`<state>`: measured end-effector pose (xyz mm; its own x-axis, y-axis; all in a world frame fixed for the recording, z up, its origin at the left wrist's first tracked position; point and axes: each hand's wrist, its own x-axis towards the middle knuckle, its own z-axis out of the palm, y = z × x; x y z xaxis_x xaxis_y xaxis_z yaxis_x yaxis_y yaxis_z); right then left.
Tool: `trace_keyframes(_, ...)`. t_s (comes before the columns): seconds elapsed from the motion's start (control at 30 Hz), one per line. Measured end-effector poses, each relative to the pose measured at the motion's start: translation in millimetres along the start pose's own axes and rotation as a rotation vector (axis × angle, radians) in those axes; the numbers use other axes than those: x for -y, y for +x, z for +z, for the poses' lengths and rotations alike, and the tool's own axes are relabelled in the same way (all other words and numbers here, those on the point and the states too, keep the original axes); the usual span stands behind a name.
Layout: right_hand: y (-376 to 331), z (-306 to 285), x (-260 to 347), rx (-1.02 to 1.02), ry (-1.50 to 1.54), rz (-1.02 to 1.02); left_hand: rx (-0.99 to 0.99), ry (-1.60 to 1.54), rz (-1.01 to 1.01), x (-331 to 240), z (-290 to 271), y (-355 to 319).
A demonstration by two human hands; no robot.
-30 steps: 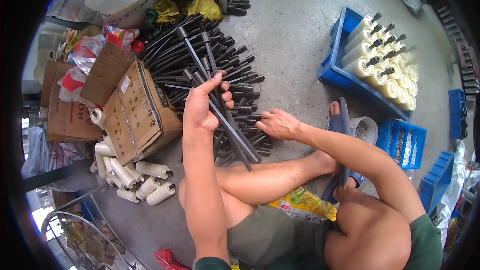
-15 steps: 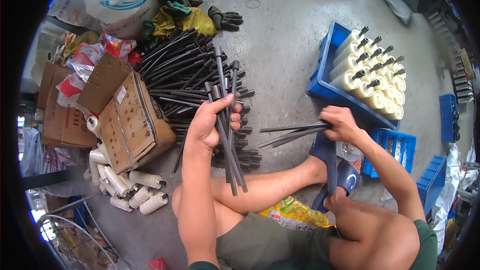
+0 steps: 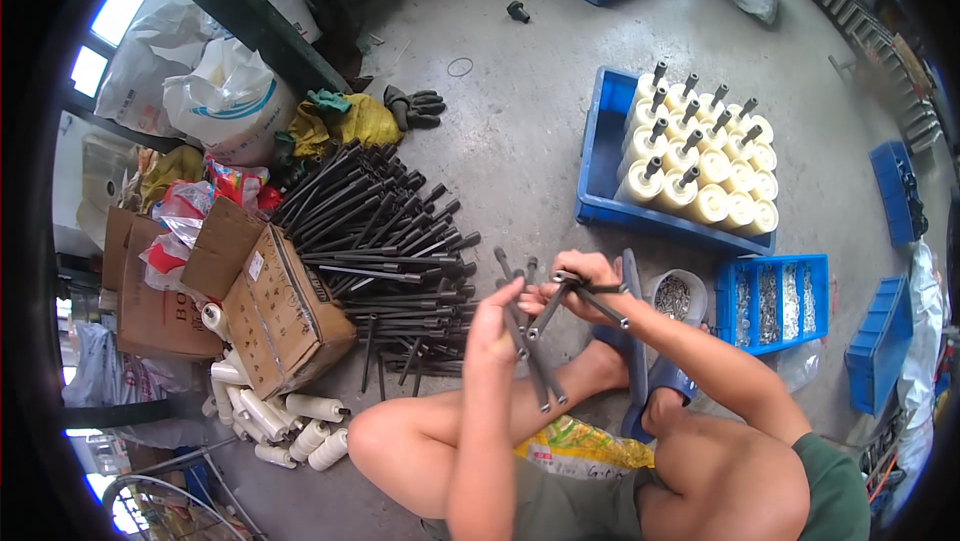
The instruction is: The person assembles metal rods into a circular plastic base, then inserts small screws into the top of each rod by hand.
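Observation:
My left hand (image 3: 494, 329) is closed around a few black rods (image 3: 541, 377), which slant down toward my lap. Close beside it, nearly touching, my right hand (image 3: 583, 279) grips several more black rods (image 3: 603, 309) that fan out with their ends toward me. Left of both hands lies a big heap of black rods (image 3: 365, 231) with thicker ends, loose on the floor. In a blue crate (image 3: 592, 166) ahead on the right, cream-white rollers (image 3: 714, 167) stand in rows, many with a black rod end sticking out of the top.
A small tub (image 3: 698, 291) of metal parts sits by my feet, beside a blue divided tray (image 3: 822, 286). On the left are a cardboard box (image 3: 275, 316), loose white rollers (image 3: 310, 439) and a stuffed white sack (image 3: 235, 116). A dark glove (image 3: 413, 109) lies beyond the heap.
My hands have come together over my shins; the left moved right and the right moved left, each still with its rods. The view has shifted too.

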<state>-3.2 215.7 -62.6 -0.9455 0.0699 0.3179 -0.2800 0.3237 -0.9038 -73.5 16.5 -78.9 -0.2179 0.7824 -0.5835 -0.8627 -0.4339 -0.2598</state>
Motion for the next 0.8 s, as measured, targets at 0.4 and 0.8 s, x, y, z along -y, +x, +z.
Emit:
trace_keyframes(0.4, -21.1, 15.7, -41.9, 0.032, 0.088, -0.077, 0.056, 0.047, 0.265, -15.8, -74.4, 89.5)
trace_keyframes(0.8, -26.6, 31.2, -63.9, 0.076, 0.332, 0.073, 0.167, 0.159, 0.149, -9.8, -38.3, 105.9)
